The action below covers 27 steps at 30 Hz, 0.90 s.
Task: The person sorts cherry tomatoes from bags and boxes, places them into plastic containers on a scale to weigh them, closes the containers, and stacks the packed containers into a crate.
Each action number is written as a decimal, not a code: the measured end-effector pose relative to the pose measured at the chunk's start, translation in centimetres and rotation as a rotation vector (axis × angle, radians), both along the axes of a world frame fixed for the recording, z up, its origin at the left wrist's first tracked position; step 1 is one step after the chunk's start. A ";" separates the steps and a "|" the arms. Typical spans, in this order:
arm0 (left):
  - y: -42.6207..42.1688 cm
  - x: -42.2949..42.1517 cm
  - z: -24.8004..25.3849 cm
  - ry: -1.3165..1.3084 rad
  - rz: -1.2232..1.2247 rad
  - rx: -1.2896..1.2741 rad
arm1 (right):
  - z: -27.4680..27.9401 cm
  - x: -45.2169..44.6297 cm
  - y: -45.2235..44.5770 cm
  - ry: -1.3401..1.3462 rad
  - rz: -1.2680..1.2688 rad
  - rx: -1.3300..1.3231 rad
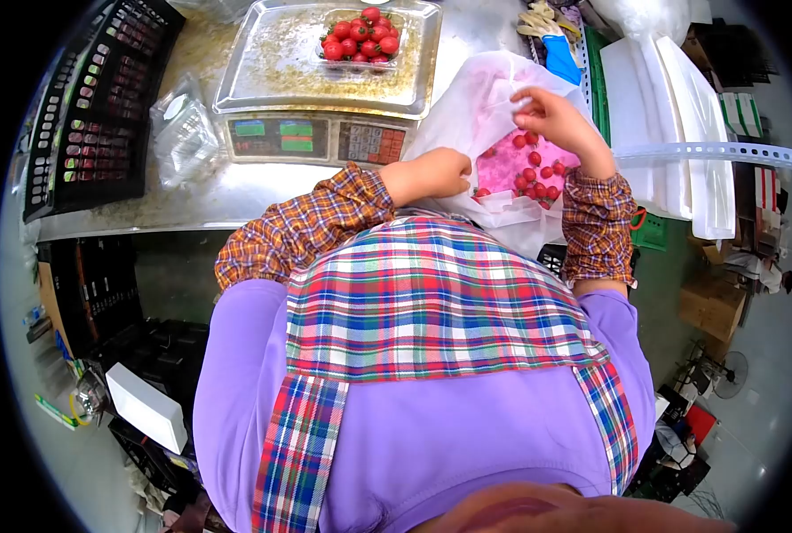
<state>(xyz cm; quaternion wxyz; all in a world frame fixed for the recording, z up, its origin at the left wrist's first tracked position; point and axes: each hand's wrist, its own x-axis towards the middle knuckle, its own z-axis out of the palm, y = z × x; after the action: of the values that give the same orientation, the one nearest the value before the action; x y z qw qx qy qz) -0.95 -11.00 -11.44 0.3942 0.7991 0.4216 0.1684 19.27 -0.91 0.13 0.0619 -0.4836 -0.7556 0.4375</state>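
Note:
Cherry tomatoes (534, 160) lie loose on a pink-bottomed surface inside a white, thin liner sheet (476, 98). At the liner's left edge my left hand (445, 171) is closed in a fist, apparently gripping the sheet. My right hand (551, 120) is above the tomatoes, its fingers bent against the raised far part of the liner and seeming to pinch it. To the left, a clear tub of cherry tomatoes (360, 37) sits on the metal pan (272, 62) of a digital scale (307, 139).
A black slotted crate (103, 107) stands at the left, beside clear plastic packaging (186, 133). White foam boards (653, 124) and a perforated strip (724, 155) are at the right. Gloves (547, 22) and a blue item (561, 60) lie behind the liner.

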 end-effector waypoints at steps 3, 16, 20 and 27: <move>-0.7 0.0 1.2 -0.085 0.034 0.229 | 1.1 -3.4 0.5 0.350 -0.039 0.092; 4.6 -13.0 9.5 0.134 0.824 0.818 | -1.7 -14.0 5.1 0.323 -0.058 0.705; 5.1 -13.0 9.6 0.269 0.825 0.757 | -1.8 -13.6 4.9 0.261 -0.072 0.698; 6.9 -13.0 9.7 0.004 0.742 0.532 | -2.7 -14.0 4.5 0.210 -0.012 0.862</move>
<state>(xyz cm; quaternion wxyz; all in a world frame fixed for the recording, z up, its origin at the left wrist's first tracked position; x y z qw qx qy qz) -13.92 -4.09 -1.77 0.0873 0.6676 0.6223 0.3993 5.30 3.58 -2.55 0.3367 -0.3712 -0.8557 0.1288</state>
